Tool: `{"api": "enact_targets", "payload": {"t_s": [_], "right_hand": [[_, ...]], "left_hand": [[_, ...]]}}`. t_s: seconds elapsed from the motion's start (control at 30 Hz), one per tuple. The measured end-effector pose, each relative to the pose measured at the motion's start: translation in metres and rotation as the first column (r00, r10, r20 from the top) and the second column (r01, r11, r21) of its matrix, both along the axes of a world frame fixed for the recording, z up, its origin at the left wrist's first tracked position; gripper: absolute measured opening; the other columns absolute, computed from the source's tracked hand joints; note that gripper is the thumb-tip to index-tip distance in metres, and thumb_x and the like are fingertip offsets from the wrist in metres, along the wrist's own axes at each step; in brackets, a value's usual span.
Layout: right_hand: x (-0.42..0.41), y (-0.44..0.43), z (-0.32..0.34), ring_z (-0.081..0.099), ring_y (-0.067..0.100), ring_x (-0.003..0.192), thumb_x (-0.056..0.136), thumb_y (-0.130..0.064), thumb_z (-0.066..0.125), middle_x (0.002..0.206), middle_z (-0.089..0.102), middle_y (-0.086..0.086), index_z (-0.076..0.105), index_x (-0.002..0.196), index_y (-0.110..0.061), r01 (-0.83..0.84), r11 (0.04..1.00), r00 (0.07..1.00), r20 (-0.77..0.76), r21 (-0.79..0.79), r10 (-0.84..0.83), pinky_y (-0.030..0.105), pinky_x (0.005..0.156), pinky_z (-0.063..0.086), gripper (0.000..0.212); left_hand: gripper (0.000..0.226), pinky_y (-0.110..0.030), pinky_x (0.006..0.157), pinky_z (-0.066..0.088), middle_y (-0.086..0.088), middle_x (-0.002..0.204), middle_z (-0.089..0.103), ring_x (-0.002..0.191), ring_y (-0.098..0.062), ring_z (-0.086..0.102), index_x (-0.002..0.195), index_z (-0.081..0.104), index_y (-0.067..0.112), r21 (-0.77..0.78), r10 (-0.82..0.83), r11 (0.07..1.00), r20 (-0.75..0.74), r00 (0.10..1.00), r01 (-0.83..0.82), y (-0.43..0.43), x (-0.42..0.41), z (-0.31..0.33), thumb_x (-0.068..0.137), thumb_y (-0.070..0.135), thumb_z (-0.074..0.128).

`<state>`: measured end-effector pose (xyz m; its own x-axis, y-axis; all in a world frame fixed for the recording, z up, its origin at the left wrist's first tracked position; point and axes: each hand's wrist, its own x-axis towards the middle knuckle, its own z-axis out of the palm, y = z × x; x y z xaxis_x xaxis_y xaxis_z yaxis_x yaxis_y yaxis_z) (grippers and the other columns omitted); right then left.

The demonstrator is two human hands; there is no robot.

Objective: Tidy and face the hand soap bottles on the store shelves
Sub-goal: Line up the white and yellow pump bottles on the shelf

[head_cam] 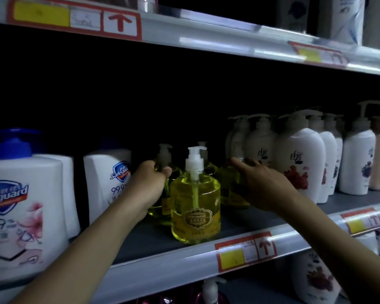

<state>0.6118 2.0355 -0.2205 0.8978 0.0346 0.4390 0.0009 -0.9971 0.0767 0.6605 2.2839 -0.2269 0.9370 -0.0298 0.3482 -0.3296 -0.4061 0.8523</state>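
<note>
A clear, round-shouldered front bottle (195, 207) of yellow hand soap stands upright near the front edge of the grey shelf (239, 218). It has a white ribbed pump, a dip tube showing through the liquid, and a brown scalloped label facing out.

Behind it to the left stands a second yellow bottle (160, 212), in shadow. The left hand (148, 183) grips this bottle at the shoulder, the thumb curled across the base of its pump neck and the fingers wrapped round the far side.

Behind to the right is a third yellow bottle (230, 189). The right hand (261, 183) lies palm-down over its top with the index finger stretched toward the back; the thumb is hidden, so I cannot tell whether the hand grips the bottle or only rests on it. A fourth pump (202, 145) rises in the dark behind the front bottle.

To the left stand squat, opaque white Safeguard bottles (20, 205), one with a blue cap. To the right is a row of smooth, oval white pump bottles (298, 159) with red floral print. The shelf's front rail is glossy clear plastic over a red-and-yellow price tag (246, 251).
</note>
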Motion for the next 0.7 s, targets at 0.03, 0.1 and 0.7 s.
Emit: {"api": "enact_targets", "payload": {"t_s": [0.03, 0.1, 0.7], "right_hand": [[0.001, 0.000, 0.001, 0.057, 0.030, 0.105, 0.091, -0.044, 0.056, 0.133, 0.043, 0.012, 0.012, 0.141, -0.044, -0.002, 1.000, 1.000, -0.027, 0.022, 0.003, 0.040, 0.079, 0.055, 0.067], [-0.005, 0.005, 0.003, 0.056, 0.031, 0.109, 0.091, -0.043, 0.056, 0.135, 0.040, 0.012, 0.020, 0.141, -0.043, -0.021, 0.996, 1.000, -0.011, 0.086, 0.022, 0.041, 0.080, 0.055, 0.062], [-0.061, 0.055, -0.037, 0.063, 0.016, 0.077, 0.064, -0.036, 0.080, 0.104, 0.062, 0.000, 0.028, 0.122, -0.038, -0.268, 0.690, 0.914, 0.403, 0.673, -0.038, 0.031, 0.062, 0.051, 0.079]], "left_hand": [[0.047, -0.049, 0.102, 0.039, -0.011, 0.134, 0.053, 0.123, -0.031, 0.048, 0.136, 0.044, 0.018, 0.002, 0.005, 1.000, 0.000, 1.000, -0.005, 0.000, 0.000, 0.000, 0.096, 0.040, 0.049], [0.047, -0.050, 0.103, 0.040, -0.010, 0.134, 0.054, 0.123, -0.030, 0.048, 0.136, 0.044, 0.019, 0.006, 0.010, 1.000, 0.005, 1.000, -0.010, -0.001, -0.001, 0.001, 0.096, 0.041, 0.049], [0.036, -0.037, 0.093, 0.040, -0.013, 0.122, 0.053, 0.110, -0.028, 0.049, 0.127, 0.046, 0.008, 0.076, 0.029, 0.997, -0.015, 0.999, -0.028, -0.005, -0.007, 0.011, 0.100, 0.031, 0.043]]}}
